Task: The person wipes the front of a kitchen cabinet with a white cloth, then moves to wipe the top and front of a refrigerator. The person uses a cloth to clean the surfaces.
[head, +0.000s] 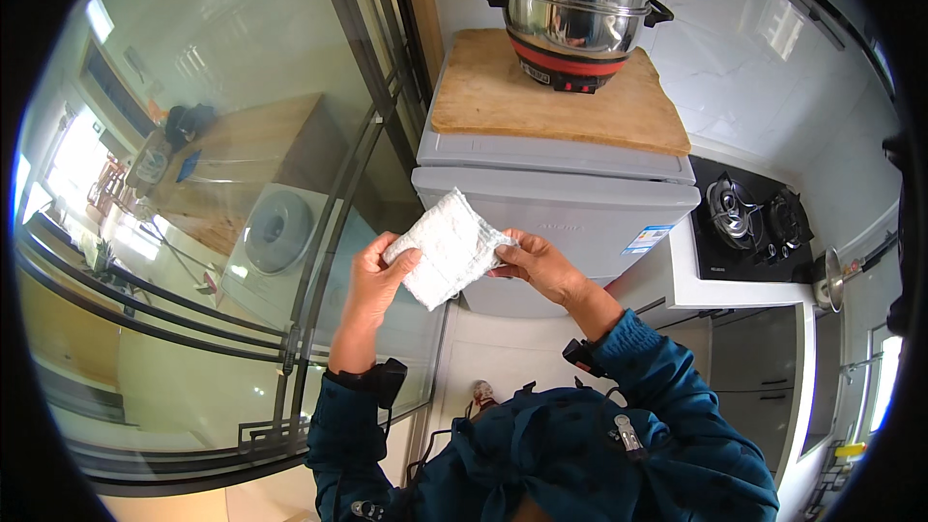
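Note:
A folded white cloth [451,250] is held up between both hands in front of a grey refrigerator [558,196]. My left hand [380,268] pinches its left edge, the thumb lying on top. At the opposite corner, my right hand [540,261] grips a bunched end between thumb and fingers. Beyond the hands, a wooden board [558,116] lies on top of the refrigerator. On that board stands a stainless steel electric steamer [573,14] with black handles and a red and black base.
Glass sliding doors [290,348] with dark frames fill the left side; a washing machine [279,232] shows through the glass. To the right, a black gas hob [750,225] is set in a white counter [681,261]. A pan [834,279] sits beyond it.

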`<state>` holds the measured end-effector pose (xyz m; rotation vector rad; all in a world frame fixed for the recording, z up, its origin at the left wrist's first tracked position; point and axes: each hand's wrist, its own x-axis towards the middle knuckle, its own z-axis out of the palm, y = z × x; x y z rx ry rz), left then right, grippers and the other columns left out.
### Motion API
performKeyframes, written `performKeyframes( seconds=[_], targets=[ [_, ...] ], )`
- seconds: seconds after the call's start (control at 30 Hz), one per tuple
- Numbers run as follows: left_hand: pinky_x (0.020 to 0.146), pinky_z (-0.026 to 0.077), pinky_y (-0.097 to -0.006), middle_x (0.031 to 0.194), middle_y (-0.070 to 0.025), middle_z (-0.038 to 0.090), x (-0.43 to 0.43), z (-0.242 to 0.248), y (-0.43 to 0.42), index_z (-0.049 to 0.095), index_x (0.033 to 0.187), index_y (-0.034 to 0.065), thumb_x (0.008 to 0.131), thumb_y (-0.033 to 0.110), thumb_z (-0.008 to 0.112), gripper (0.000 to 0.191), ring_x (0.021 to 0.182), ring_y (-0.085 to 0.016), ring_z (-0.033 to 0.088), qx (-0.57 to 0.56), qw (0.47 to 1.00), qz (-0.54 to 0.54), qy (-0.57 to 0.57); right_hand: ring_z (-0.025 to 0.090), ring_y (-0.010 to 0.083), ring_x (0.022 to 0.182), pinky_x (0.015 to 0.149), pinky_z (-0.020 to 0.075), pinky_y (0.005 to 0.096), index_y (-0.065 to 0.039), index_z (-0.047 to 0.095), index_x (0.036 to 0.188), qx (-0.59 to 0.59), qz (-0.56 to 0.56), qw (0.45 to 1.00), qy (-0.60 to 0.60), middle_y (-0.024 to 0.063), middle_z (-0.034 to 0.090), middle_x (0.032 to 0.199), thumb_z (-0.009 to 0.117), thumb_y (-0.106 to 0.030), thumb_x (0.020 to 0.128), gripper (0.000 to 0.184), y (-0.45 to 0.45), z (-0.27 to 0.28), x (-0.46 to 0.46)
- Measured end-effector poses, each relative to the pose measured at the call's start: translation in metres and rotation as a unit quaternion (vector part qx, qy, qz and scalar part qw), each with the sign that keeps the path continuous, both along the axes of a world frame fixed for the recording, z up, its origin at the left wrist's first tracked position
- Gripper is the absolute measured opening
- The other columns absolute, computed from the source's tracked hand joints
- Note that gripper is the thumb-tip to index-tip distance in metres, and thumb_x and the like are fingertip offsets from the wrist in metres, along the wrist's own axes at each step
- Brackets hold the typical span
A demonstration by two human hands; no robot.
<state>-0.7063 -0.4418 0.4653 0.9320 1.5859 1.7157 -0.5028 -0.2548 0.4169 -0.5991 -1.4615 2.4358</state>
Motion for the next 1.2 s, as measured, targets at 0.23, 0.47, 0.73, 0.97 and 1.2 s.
performKeyframes(
  seconds=[0.23,0.47,0.73,0.97,1.2],
  targets=[
    [0.08,0.047,-0.0252,0.097,0.0,0.067,0.003,-0.005,0.0,0.067,0.111,-0.0024,0.092,0.03,0.081,0.04,0.089,-0.007,0.059,-0.006,0.999,-0.041,-0.027,0.063,0.0126,0.108,0.101,0.0517,0.0328,-0.012,0.061,0.117,0.074,-0.003,0.997,-0.009,0.0008,0.068,0.106,0.062,-0.03,0.106,0.021,-0.005,-0.001,-0.005],
    [0.104,0.049,-0.0376,0.124,-0.0081,0.068,0.0,-0.017,-0.009,0.063,0.126,-0.0045,0.095,0.034,0.077,0.051,0.114,-0.018,0.065,0.016,0.979,-0.108,-0.174,0.063,0.012,0.105,0.1,0.052,0.0338,-0.016,0.06,0.115,0.015,-0.023,0.998,0.057,-0.0006,0.068,0.11,0.061,-0.025,0.106,0.012,-0.001,-0.015,0.0],
    [0.085,0.054,-0.0268,0.101,-0.0028,0.069,-0.015,0.002,-0.014,0.067,0.115,-0.0027,0.1,0.021,0.071,0.029,0.092,-0.009,0.065,-0.083,0.996,-0.017,0.012,0.067,0.0174,0.107,0.096,0.056,0.0342,-0.009,0.057,0.131,0.12,-0.016,0.993,-0.012,0.0078,0.07,0.116,0.049,-0.016,0.108,0.026,-0.002,-0.024,0.01],
    [0.091,0.057,-0.0364,0.116,-0.0113,0.072,-0.032,-0.041,-0.043,0.065,0.123,-0.0008,0.095,0.025,0.075,0.039,0.104,-0.021,0.07,-0.041,0.994,-0.105,-0.001,0.071,0.019,0.101,0.091,0.0566,0.0324,-0.004,0.057,0.133,0.122,0.011,0.989,-0.082,0.0116,0.072,0.114,0.047,-0.017,0.108,0.03,0.0,-0.043,0.03],
    [0.067,0.049,-0.0332,0.082,-0.0052,0.069,-0.053,-0.12,-0.029,0.072,0.094,0.0001,0.095,0.031,0.072,0.031,0.076,-0.012,0.061,-0.275,0.954,-0.112,0.05,0.071,0.019,0.099,0.089,0.0578,0.0322,-0.002,0.06,0.13,0.123,-0.006,0.987,-0.108,0.0122,0.073,0.112,0.047,-0.022,0.111,0.031,0.001,-0.056,0.042]
  ],
)
